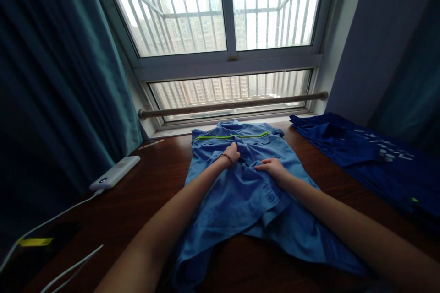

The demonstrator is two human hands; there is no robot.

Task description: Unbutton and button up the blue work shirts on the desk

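A light blue work shirt with a thin yellow-green stripe across its chest lies spread on the dark wooden table, collar toward the window. My left hand, a beaded bracelet at its wrist, is closed on the shirt's front below the stripe. To its right, my right hand pinches the front edge of the same shirt. Between the two hands the cloth is bunched and creased. Lower down, the front flap hangs folded over, and a button shows on it. The fingertips of both hands are partly hidden.
A dark blue garment with white lettering lies at the right. On the left are a white power bank with a white cable and a yellow strip. A curtain hangs at left; a rail crosses the window.
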